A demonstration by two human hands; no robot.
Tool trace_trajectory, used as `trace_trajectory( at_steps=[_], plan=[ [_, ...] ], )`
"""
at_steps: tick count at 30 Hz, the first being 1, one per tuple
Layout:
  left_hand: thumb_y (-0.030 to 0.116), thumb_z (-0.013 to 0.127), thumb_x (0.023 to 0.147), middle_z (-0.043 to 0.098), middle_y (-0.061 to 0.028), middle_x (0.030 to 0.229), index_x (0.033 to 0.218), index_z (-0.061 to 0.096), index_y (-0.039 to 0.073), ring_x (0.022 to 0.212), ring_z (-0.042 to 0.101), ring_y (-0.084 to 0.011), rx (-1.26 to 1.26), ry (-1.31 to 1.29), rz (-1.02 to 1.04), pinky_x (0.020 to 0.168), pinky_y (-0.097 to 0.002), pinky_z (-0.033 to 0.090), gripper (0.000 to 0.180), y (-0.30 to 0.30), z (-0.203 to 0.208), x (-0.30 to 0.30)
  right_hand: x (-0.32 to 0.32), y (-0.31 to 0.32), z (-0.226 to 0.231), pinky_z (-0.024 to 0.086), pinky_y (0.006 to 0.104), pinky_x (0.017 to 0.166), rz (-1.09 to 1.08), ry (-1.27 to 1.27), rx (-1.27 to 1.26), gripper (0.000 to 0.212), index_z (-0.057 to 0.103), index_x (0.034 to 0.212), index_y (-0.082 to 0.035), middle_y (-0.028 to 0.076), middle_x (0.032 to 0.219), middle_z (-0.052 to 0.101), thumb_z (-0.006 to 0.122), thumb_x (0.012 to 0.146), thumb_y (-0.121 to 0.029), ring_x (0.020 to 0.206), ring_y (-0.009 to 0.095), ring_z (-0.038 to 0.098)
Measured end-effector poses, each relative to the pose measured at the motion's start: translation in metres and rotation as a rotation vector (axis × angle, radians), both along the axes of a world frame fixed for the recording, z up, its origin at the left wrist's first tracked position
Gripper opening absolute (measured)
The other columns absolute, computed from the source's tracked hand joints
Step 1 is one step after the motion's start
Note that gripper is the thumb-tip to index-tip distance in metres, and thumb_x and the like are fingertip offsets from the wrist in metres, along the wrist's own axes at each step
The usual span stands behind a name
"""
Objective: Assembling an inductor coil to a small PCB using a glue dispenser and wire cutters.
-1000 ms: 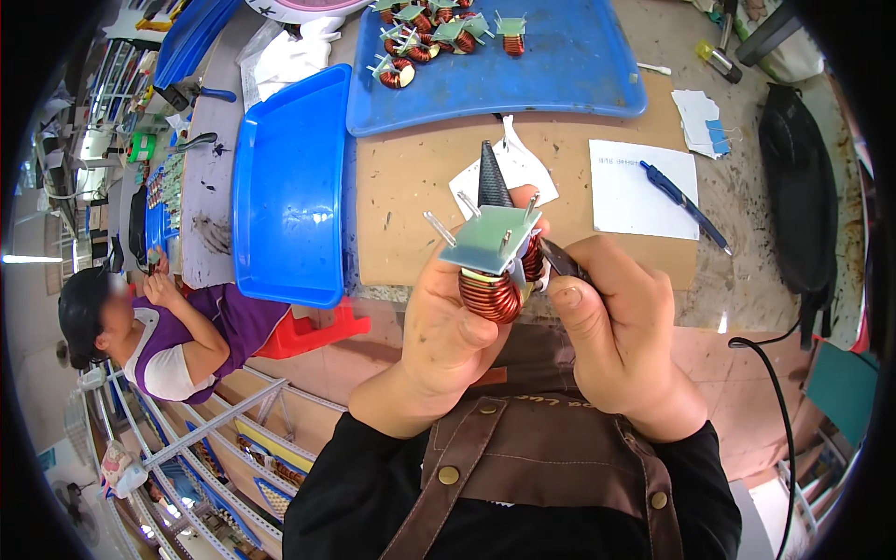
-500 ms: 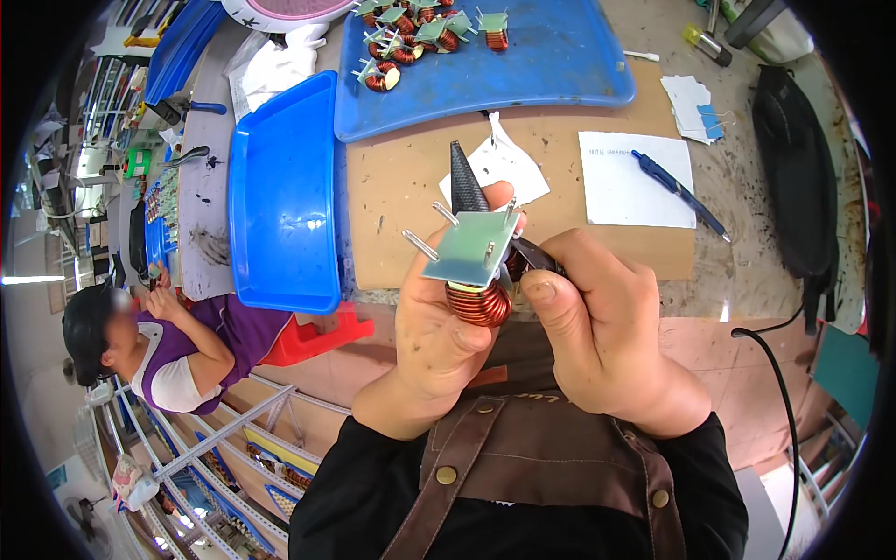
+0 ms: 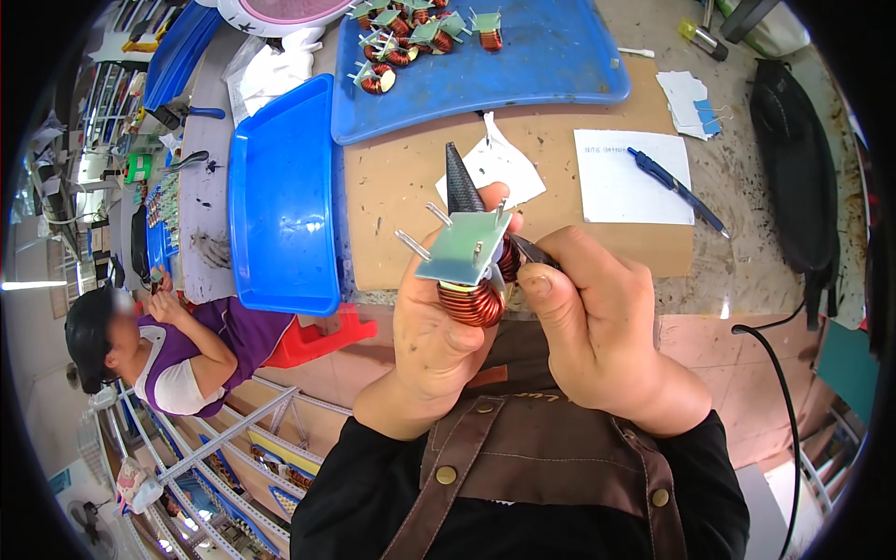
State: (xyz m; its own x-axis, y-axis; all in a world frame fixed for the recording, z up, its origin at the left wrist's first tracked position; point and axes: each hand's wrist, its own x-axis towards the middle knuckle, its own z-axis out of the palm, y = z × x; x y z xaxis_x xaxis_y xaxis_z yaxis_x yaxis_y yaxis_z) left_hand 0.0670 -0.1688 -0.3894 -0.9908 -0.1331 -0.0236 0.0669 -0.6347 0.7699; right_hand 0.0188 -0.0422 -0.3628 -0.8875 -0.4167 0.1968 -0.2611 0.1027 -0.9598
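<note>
My left hand (image 3: pixel 434 345) is closed around a copper-wound toroidal coil (image 3: pixel 471 304). A pale green square plate (image 3: pixel 465 247) sits on top of the coil, with several metal pins standing up from it. From the right, my right hand (image 3: pixel 597 317) pinches a dark, flat, narrow tool (image 3: pixel 534 252) between thumb and forefinger, close against the coil's right side. The tool's kind and its tip are hard to make out. A black, textured, tapered piece (image 3: pixel 461 182) sticks up behind the plate beside my left fingertips; what it belongs to is hidden.
Beyond my hands, a blue tray (image 3: pixel 523 79) holds several similar coils (image 3: pixel 425 35). Left of it stands a deeper blue tray (image 3: pixel 285 196). A pen (image 3: pixel 677 191) lies on written paper (image 3: pixel 607 201), over brown cardboard (image 3: pixel 401 224). A person (image 3: pixel 187 345) sits at far left.
The coil and its plate have shifted slightly left and tilted a little in my left hand. My right hand keeps its pinch at the coil's side.
</note>
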Motion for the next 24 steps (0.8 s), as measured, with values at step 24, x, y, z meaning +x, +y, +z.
trace_trajectory(
  at_steps=[24],
  plan=[
    [0.050,0.064,0.070,0.038,-0.0104,0.131,0.126,0.040,0.008,0.119,0.038,-0.0233,0.205,-0.041,-0.058,0.090,-0.0335,0.036,0.074,-0.024,-0.005,-0.006,-0.033,0.022,-0.031,0.039,0.0342,0.073,-0.176,0.294,0.262,0.022,0.053,0.083,-0.001,0.011,0.081,0.054,0.065,0.069,-0.014,0.080,0.026,0.052]
  ],
)
